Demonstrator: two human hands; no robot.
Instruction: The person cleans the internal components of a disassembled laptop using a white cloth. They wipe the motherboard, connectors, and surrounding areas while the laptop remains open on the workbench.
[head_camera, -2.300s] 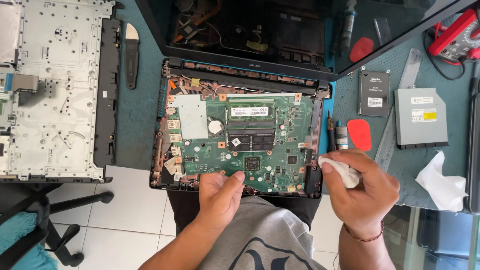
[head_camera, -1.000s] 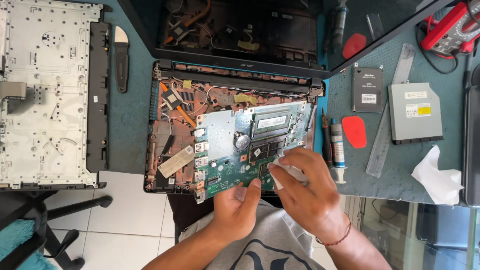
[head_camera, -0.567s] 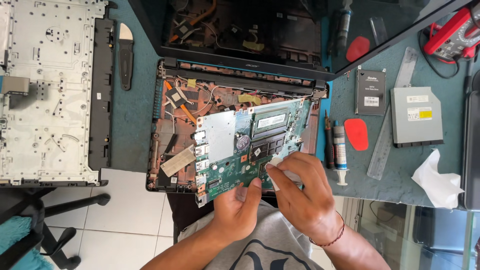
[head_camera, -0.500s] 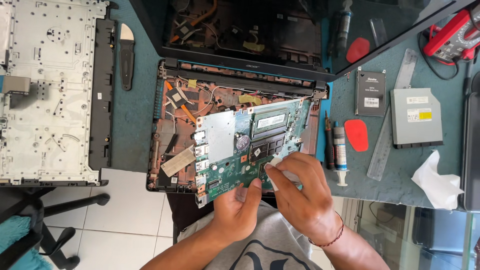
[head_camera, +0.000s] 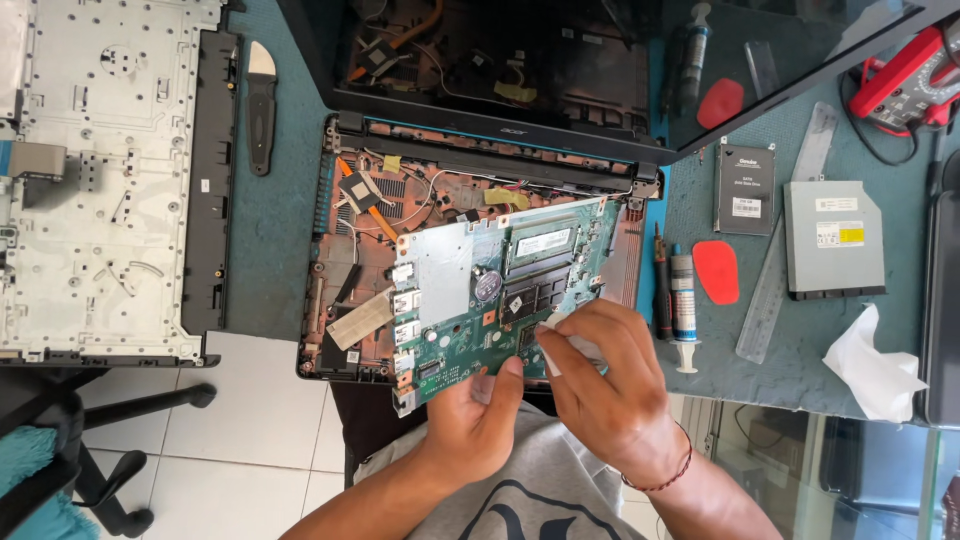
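Down near the lap, the left hand pinches the motherboard's bottom edge, grip closed on it. The right hand, just beside, presses a small white wipe on the board's lower right. The board tilts up over the laptop base, long axis running left-right, far edge toward the screen hinge.

The circuit board sits tilted over the open laptop base, with the laptop lid behind it. The keyboard cover lies far to the left. To the right lie a syringe tube, a small drive, a disc drive and a crumpled tissue
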